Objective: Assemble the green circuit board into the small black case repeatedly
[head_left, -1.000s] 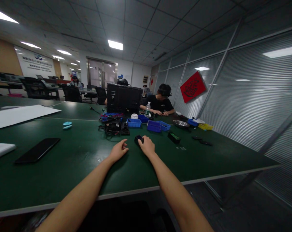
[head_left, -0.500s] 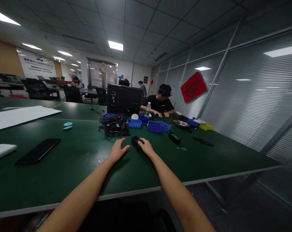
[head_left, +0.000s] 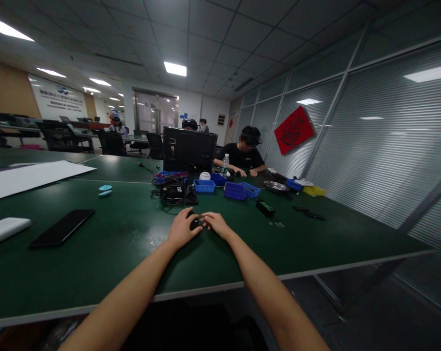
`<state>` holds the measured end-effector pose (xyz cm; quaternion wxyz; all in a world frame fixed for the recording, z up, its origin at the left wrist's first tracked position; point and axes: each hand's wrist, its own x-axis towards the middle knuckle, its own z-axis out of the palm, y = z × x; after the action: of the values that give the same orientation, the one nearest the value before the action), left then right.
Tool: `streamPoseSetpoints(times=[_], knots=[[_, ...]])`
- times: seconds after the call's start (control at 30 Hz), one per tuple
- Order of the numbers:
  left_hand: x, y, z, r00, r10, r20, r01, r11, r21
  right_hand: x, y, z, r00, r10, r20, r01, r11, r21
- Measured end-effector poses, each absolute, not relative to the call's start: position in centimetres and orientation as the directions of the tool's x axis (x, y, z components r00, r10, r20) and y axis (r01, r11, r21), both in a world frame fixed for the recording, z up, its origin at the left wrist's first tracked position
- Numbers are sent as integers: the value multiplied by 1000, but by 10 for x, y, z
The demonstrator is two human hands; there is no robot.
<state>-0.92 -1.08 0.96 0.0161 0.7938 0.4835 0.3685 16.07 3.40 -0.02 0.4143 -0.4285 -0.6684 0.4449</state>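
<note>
A small black boxy device [head_left: 195, 224] is at the middle of the green table, partly hidden by fingers. My left hand [head_left: 182, 228] is closed around its left side, thumb across the near end. From the right, my right hand [head_left: 217, 225] reaches in with bent fingers a little apart. Its fingertips are at the device's right edge; whether they touch it I cannot tell. Beyond my hands lie a black power adapter [head_left: 172, 194] with cables and a blue tray [head_left: 204, 186].
A black phone [head_left: 62, 228] and a turquoise case [head_left: 105, 190] lie left. A monitor [head_left: 189, 150], baseball [head_left: 204, 176], water bottle [head_left: 225, 165] and purple bin [head_left: 235, 190] stand ahead. A black-and-green box [head_left: 265, 208] is right. Another person [head_left: 244, 153] sits across, hands on the table.
The black device has shifted left, from my right hand into my left, which has closed on it. My right hand has let go of its top and now has its fingertips at the side.
</note>
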Motion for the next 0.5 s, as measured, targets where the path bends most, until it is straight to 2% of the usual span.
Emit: streamPoseSetpoints(times=[0.2, 0.5], knots=[[-13, -11, 11, 241, 792, 561, 781, -501, 372, 174, 46, -8, -125, 973, 195, 283, 223, -933], [-53, -2, 19, 136, 838, 529, 919, -306, 247, 179, 48, -9, -153, 972, 176, 342, 219, -914]])
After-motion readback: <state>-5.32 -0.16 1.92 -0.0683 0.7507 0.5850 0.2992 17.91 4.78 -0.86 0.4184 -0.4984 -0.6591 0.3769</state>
